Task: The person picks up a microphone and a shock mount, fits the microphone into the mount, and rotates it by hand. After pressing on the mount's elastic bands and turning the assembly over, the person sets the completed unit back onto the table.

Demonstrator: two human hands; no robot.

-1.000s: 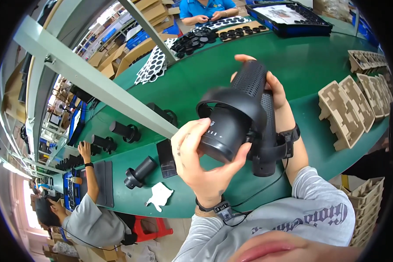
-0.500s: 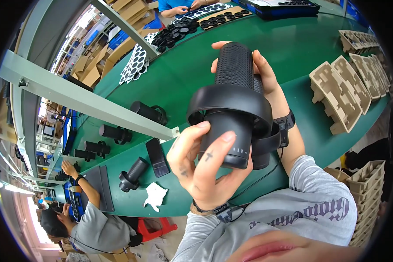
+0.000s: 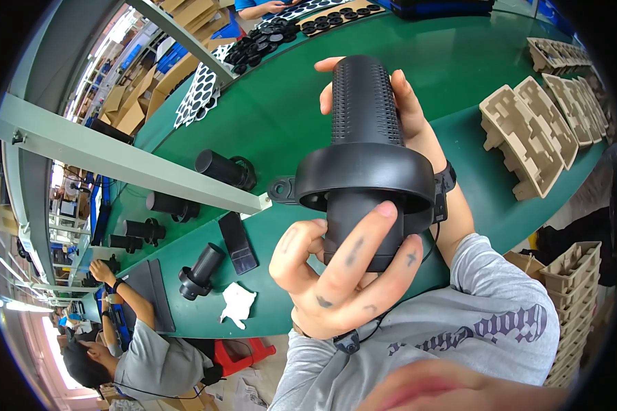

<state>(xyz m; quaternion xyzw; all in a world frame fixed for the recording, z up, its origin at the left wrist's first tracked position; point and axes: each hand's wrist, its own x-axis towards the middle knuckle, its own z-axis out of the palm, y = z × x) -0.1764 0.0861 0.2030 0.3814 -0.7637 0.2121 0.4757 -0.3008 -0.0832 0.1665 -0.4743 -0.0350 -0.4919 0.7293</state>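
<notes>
Tube [image 3: 363, 161], black with a dotted top and ring, is mid-frame. The left hand [image 3: 343, 294] grips its bottom, the right hand [image 3: 418, 123] grips its top. Green table [image 3: 274, 123] lies behind; a worker [image 3: 151, 359] is lower left.

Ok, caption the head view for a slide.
Left hand on the base of a black device, right hand behind its mesh end, over a green table, beige trays at right.

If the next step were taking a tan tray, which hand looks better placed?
Probably the right hand: it is nearer the tan trays, while the left hand would have to reach across. Both hold the black device, so the left would need to support it alone.
</notes>
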